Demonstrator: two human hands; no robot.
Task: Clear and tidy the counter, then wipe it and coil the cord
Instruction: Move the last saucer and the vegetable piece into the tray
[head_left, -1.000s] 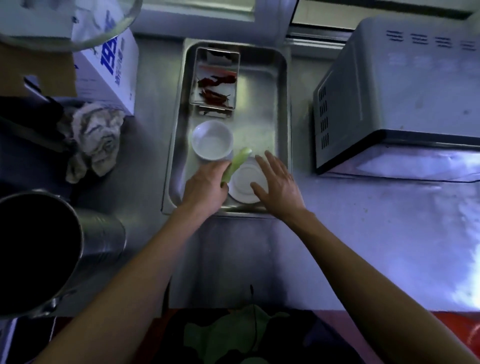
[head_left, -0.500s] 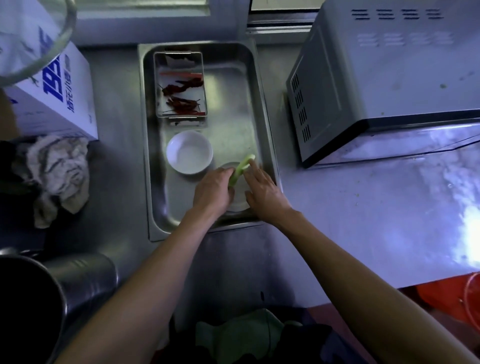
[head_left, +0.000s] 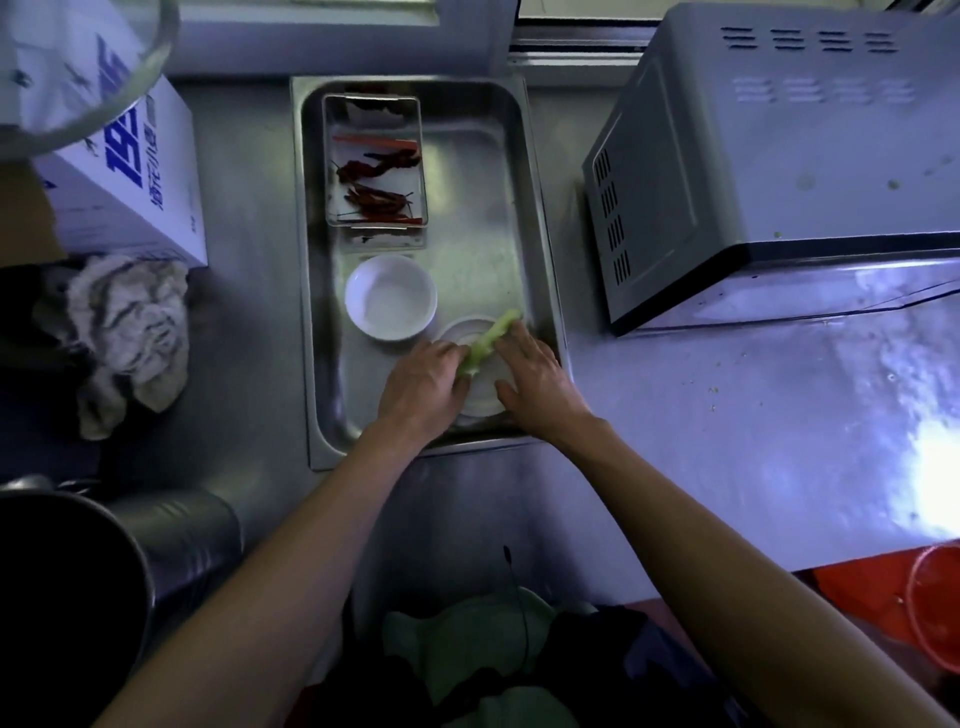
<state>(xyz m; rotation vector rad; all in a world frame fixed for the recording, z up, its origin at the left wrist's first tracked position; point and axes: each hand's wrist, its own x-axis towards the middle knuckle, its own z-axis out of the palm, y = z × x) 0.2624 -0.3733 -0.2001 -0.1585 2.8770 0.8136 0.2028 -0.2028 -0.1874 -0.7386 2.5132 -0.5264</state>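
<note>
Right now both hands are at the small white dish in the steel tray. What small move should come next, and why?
Probably lift the green vegetable piece clear of the small white dish. The left hand holds its near end and the right hand rests on the dish, seemingly steadying it, so the piece can come out of the steel tray first.

- The small plate (head_left: 480, 364) is partly covered by both hands and by the green vegetable strip (head_left: 488, 343).
- The fingertips of the left hand (head_left: 423, 387) are hidden – its grip cannot be told.
- The dark pot (head_left: 72, 597), the glass bowl (head_left: 104, 78) and the red bucket (head_left: 935, 608) are cut off by the edges.
- The print on the white box (head_left: 130, 171) cannot be read.
</note>
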